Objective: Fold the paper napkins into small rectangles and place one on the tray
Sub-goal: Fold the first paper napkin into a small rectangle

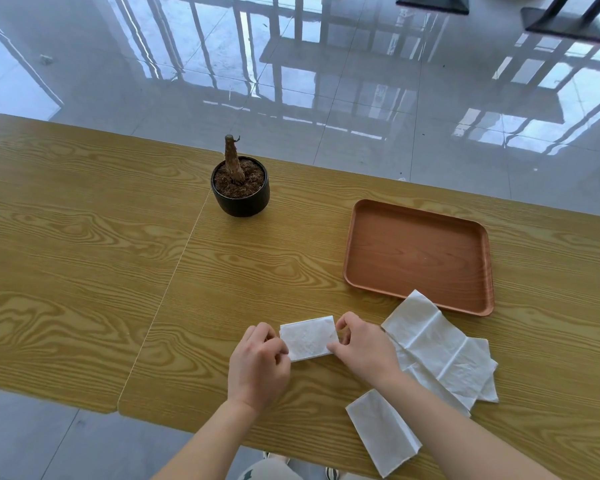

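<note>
We see a small white folded napkin (308,337), a soft, faintly embossed paper rectangle w/ crisp edges, lying flat on the table (84,244) near its front edge. The left hand (258,367) pinches the napkin's left short edge, fingers curled narrow, thumb tip on the paper. The right hand (362,346) pinches the right short edge the same way, thumb at the near corner, fingertips at the far corner. So the napkin sits directly btwn the two hands, touching both, flat on the wood.

Just right of the right hand we see an unfolded napkin (433,344), thin, creased into panels, lying diagonally over a second white sheet (487,386) that shows only at its right and lower edges. Its far corner lies just beside the tray's near rim; we can't tell if it touches. Another half-folded napkin (381,433), a long narrow strip, lies near the table's front edge, partly under the right forearm.

The tray (361,271) is reddish-brown, wood-grained, rectangular w/ rounded corners and a low raised rim; it sits to the far right of the hands, nothing in it.

A round, dark, glossy pot (240,199) stands farther back, filled w/ brown fibrous soil and a rough bare stump (232,161).

Table is yellow-tan wood-grain laminate w/ a thin seam running diagonally through it. Beyond it, a glossy pale tile floor (326,81) reflects window frames, and black furniture bases (565,26) show at top right.
</note>
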Action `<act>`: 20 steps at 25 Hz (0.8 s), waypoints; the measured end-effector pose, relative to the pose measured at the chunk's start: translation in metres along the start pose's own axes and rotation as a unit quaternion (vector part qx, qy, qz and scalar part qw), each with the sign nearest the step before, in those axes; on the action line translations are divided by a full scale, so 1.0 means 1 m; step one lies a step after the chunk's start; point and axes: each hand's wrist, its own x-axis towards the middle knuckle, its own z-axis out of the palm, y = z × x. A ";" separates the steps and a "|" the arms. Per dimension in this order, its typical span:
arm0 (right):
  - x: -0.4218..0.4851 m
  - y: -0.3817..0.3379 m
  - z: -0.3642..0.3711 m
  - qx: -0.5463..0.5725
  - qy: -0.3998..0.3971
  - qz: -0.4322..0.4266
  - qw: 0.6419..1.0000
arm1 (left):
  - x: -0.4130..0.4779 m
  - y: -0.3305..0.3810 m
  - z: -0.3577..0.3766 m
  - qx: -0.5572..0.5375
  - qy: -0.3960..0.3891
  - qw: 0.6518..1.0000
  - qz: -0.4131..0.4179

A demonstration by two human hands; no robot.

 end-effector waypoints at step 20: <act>0.006 -0.015 0.000 0.070 0.079 0.057 0.993 | 0.003 0.012 0.005 -0.008 -0.072 0.982 -0.173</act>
